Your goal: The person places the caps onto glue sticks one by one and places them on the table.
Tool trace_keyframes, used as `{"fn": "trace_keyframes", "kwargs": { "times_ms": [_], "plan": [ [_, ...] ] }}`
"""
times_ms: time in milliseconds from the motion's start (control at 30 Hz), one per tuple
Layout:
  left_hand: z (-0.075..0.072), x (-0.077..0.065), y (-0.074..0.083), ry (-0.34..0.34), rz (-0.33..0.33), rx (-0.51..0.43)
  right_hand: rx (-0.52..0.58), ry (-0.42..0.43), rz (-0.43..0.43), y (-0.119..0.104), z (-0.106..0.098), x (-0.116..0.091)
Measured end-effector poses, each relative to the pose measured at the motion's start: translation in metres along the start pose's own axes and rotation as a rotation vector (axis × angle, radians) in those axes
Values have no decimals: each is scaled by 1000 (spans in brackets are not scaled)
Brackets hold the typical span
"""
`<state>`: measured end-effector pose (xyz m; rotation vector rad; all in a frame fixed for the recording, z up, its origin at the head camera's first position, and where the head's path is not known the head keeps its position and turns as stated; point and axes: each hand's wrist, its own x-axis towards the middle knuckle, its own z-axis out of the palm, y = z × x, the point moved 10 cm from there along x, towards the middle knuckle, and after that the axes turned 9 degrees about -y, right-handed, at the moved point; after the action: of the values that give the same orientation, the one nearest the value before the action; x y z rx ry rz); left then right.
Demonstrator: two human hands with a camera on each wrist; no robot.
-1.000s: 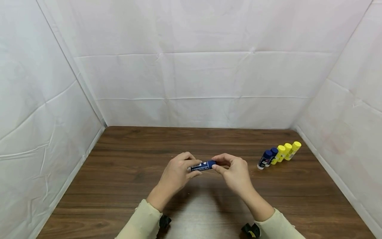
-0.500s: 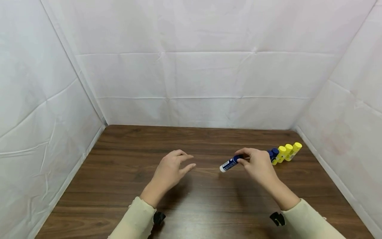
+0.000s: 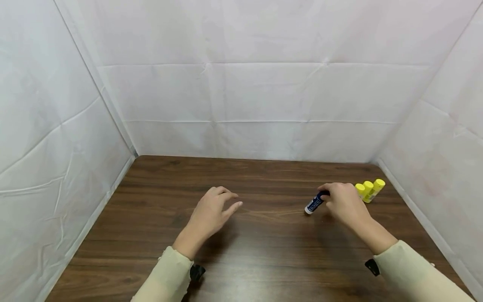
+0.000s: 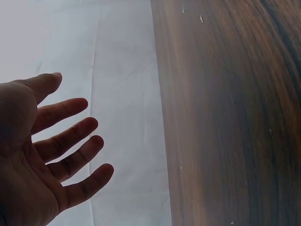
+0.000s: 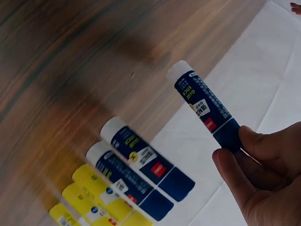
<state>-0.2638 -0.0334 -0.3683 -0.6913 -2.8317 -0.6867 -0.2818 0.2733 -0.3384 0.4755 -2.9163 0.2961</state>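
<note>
A dark blue glue stick with a white base (image 5: 202, 101) is pinched at its cap end by the thumb and fingers of my right hand (image 3: 345, 204). In the head view this glue stick (image 3: 314, 204) tilts, white end down and to the left, close to the table. Beside it in the right wrist view stand two more blue glue sticks (image 5: 146, 157), which my right hand hides in the head view. My left hand (image 3: 209, 214) hovers over the middle of the table, holding nothing; its fingers (image 4: 77, 148) are spread and gently bent in the left wrist view.
A row of three yellow glue sticks (image 3: 367, 191) stands at the right of the brown wooden table (image 3: 241, 243), continuing the line of the blue ones. White cloth walls (image 3: 264, 92) border the table at the back and both sides.
My left hand has let go of the blue glue stick and drawn back left. My right hand has carried that glue stick to the right, beside the row, tilting it more upright.
</note>
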Motion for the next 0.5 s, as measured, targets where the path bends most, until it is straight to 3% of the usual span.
{"fn": "trace_keyframes", "kwargs": {
  "times_ms": [233, 500],
  "plan": [
    [-1, -2, -2, -3, -7, -7, -89, -57, 12, 8, 6, 1],
    [-2, -4, -2, 3, -5, -22, -166, -35, -35, 12, 7, -2]
  ]
}}
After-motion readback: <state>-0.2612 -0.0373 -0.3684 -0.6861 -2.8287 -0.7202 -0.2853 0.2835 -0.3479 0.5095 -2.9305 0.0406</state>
